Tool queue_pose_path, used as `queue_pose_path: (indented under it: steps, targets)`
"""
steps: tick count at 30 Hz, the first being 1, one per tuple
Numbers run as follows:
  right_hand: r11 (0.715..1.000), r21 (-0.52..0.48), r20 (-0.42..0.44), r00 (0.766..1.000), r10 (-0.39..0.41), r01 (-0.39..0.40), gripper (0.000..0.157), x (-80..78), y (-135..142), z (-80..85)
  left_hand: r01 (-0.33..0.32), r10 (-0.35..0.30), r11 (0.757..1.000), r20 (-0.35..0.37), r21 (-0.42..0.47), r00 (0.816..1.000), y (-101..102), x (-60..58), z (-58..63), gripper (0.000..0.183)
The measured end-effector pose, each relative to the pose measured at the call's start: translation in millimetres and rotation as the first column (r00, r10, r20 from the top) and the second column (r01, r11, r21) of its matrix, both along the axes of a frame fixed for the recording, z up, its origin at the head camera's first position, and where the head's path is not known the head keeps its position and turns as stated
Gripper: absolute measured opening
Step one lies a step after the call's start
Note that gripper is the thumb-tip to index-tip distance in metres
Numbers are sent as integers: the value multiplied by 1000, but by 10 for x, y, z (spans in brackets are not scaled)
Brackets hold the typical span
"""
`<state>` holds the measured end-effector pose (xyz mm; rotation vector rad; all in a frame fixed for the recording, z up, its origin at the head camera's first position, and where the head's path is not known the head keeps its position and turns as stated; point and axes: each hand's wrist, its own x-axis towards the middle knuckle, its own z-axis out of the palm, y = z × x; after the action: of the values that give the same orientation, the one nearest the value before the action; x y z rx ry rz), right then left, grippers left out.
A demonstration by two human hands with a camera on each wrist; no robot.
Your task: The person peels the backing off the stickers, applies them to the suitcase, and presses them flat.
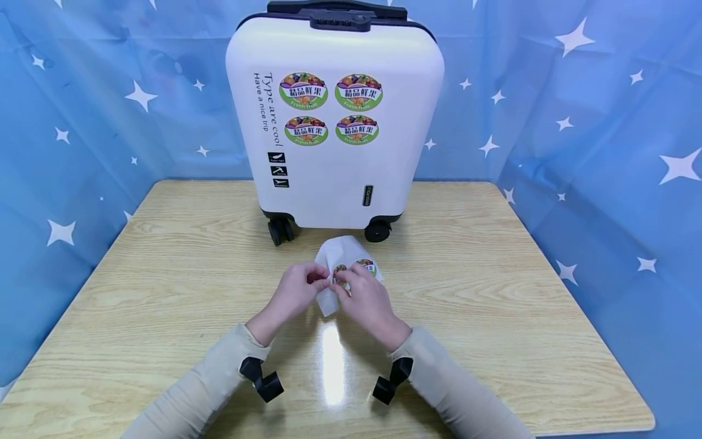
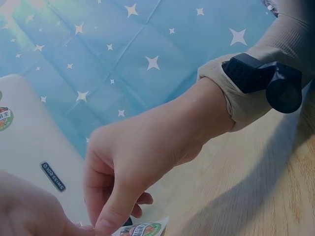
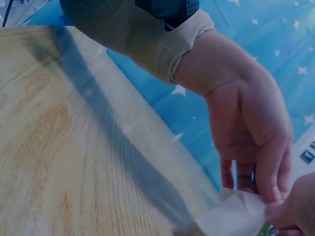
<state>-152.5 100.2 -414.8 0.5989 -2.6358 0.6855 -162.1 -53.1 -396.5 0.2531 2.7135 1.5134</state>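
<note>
Apparently a curtained-off booth: blue star-printed cloth (image 1: 603, 79) hangs around three sides of a wood-grain table (image 1: 493, 292).

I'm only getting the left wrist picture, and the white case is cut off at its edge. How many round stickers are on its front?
Observer: The head view shows four round stickers on the white case, in two rows of two.
Visitor: And what's at the top of it?
Observer: A black lock, set at the middle of its top edge.
Visitor: I spot one sticker by the paper. Any more?
Observer: Yes, two show there from above, both beside the right hand.
</note>
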Motion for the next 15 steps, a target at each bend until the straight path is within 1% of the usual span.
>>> queue_pose_path:
  steps: [4, 8, 12, 15]
  targets:
    - [999, 32, -31, 999, 9, -8, 16, -5, 0, -11, -2, 0, 998, -34, -55, 999, -2, 13, 15, 5]
    - [999, 39, -69, 997, 15, -12, 13, -6, -6, -23, -12, 3, 992, -72, -122, 997, 8, 34, 39, 4]
    - [999, 32, -103, 995, 10, -7, 11, -4, -14, -32, -22, 8, 988, -88, -156, 996, 26, 44, 42, 5]
    - [1000, 22, -119, 993, 0, 2, 8, -1, -18, -33, -26, 12, 986, -83, -164, 996, 32, 39, 36, 5]
